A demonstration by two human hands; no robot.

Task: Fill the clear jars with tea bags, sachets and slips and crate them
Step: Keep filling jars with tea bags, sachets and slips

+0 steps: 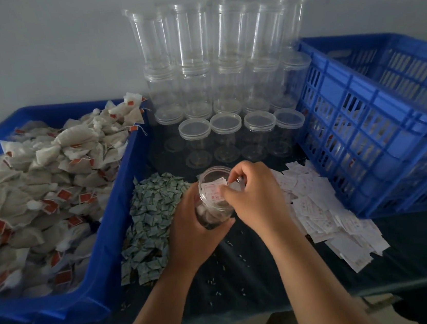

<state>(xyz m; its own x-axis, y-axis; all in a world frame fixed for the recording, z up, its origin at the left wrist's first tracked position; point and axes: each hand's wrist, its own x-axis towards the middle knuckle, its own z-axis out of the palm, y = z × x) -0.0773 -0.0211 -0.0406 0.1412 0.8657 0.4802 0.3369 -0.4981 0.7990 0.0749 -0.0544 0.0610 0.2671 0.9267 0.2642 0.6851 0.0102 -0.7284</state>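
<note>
Nearest the camera, the forearms [301, 272] are stretched out over the dark table [251, 305], and everything is seen in the one head view. The jar [213, 202] is held just in front of the person, between the sachets [152, 223] and the pile of slips [320, 210]. It is gripped round its lower half by the left hand [192, 229], with fingers and thumb wrapped about the wall; whether its base rests on the table cannot be told. A printed slip [214, 188] is pinched at its edge by the curled thumb and fingertips of the right hand [255, 197], right at the rim, with most of the paper lying inside the mouth. Bags like the tea bags [35, 183] heaped in the blue tray [113, 206] can be made out low in the jar, so the step in hand is judged to be the seating of the slip. It would best be slid down against the clear wall, kept flat and uncreased, and let go only once its top edge is below the rim, so that a lid can later be closed without paper being trapped; the jar should be held steady meanwhile. The jar's long axis is close to vertical, the mouth is turned up toward the camera, and the top is leaned slightly toward the right hand. The empty jars [224, 79] are stacked behind, and the crate [364, 129] is stood to the right
</note>
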